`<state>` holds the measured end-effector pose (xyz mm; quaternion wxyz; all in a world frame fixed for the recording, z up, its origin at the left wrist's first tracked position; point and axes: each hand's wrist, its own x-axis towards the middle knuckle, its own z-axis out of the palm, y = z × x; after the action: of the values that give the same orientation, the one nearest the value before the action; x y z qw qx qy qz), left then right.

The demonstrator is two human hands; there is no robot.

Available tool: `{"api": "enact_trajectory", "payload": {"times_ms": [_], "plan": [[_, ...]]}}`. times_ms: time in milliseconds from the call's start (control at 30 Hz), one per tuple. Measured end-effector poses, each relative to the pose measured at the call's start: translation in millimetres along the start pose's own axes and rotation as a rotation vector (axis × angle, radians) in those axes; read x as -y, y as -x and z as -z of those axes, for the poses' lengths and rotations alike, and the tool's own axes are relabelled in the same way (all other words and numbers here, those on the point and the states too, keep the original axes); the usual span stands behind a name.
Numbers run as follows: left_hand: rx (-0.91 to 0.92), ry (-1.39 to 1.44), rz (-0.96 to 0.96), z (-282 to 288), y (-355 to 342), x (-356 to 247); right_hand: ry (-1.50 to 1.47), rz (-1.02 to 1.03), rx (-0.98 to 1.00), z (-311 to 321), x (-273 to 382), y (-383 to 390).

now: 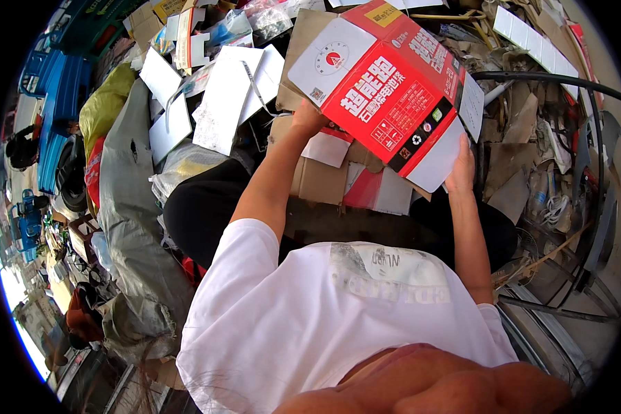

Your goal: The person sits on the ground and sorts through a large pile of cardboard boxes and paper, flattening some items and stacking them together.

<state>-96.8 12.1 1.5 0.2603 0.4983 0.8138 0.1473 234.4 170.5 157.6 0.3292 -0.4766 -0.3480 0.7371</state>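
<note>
See long grey-green plastic sack [127, 179] at left, on cluttered scrap. Holding red cardboard carton with white end flaps and black printed band [383, 90] up front, tilted, over the knees. Left of carton, note flat white rectangular panels [231, 96], overlapping. Just below carton, see flattened brown cardboard [321, 181]. Beside grey-green sack, note crumpled yellow plastic sack [108, 95]. Gripping carton two-handed: by left edge with bare left hand [310, 119], partly hidden beneath; by lower right edge with bare right hand [461, 169], with thumb along edge.
</note>
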Motion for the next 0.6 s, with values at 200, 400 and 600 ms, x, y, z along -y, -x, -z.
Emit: {"api": "enact_trajectory", "payload": {"times_ms": [200,400,600], "plan": [[-0.035,0.203,-0.148,-35,21,76,0.397,-0.206,0.025,39,-84,2],[0.194,0.055,0.126,-23,22,125,1.278,-0.02,0.069,44,-139,-16],[-0.202,0.142,-0.065,14,25,35,1.646,-0.025,0.037,57,-121,-10]]}}
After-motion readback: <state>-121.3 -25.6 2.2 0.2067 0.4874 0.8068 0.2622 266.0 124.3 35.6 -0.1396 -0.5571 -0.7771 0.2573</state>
